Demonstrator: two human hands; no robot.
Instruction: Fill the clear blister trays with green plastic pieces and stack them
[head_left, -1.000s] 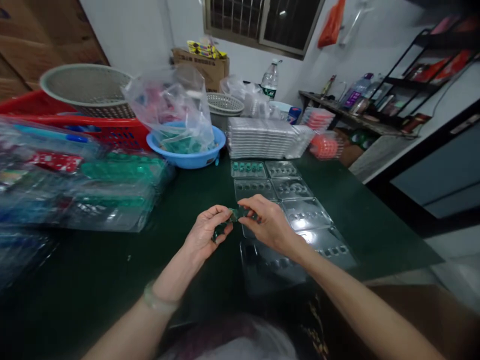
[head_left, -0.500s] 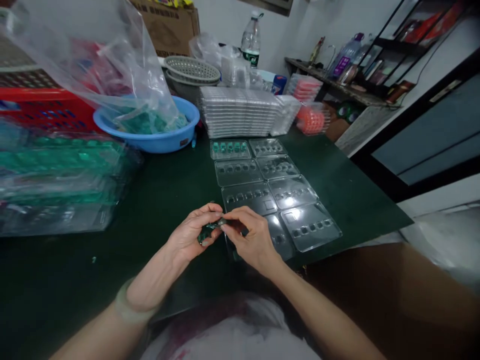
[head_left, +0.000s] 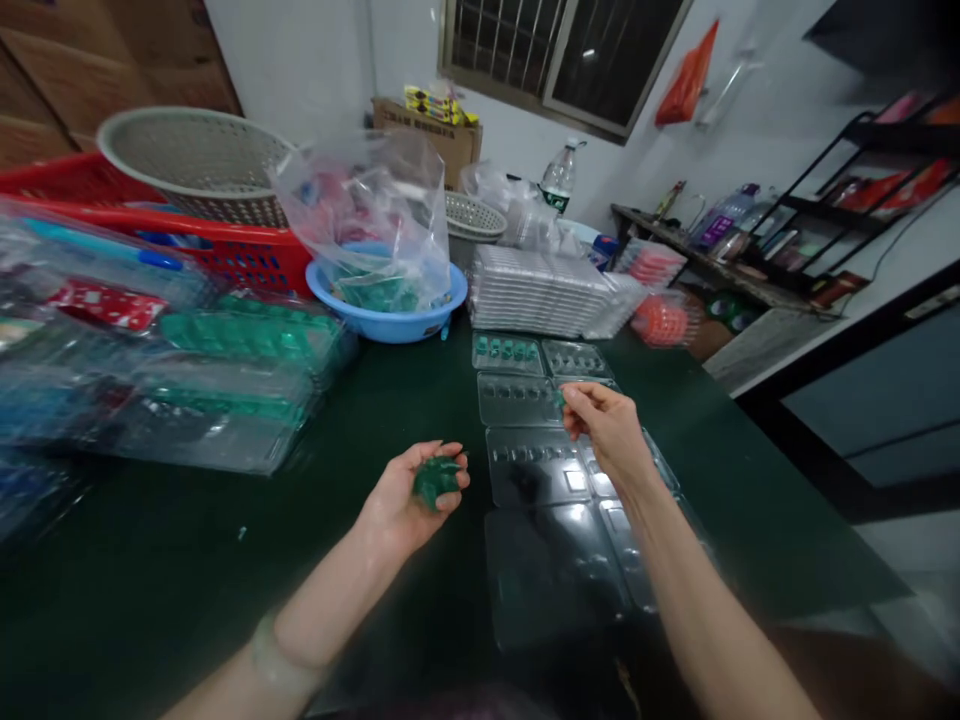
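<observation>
Cupped palm up, my left hand (head_left: 412, 495) holds a small heap of green translucent pieces (head_left: 436, 482), too blurred to name closer. My right hand (head_left: 604, 425) pinches one small green piece (head_left: 559, 397) between thumb and fingertips, over the right end of an upper-left clear plastic tray (head_left: 517, 400). Two columns of such trays lie on the dark green table (head_left: 360, 400). The farthest left tray (head_left: 507, 354) has several green pieces in its row of hollows. My right hand and forearm hide part of the right column.
Behind the trays stands a stack of clear plastic trays (head_left: 536, 290). A blue basin (head_left: 386, 325) holds green pieces and a plastic bag (head_left: 375, 200). Packed green goods (head_left: 247, 335) lie at the left, before a red basket (head_left: 255, 255). A tiny piece (head_left: 241, 534) lies on the table.
My hands have parted. The right moved forward and right over the trays with a green piece, while the left turned palm up with the heap showing. The camera view has swung left and up.
</observation>
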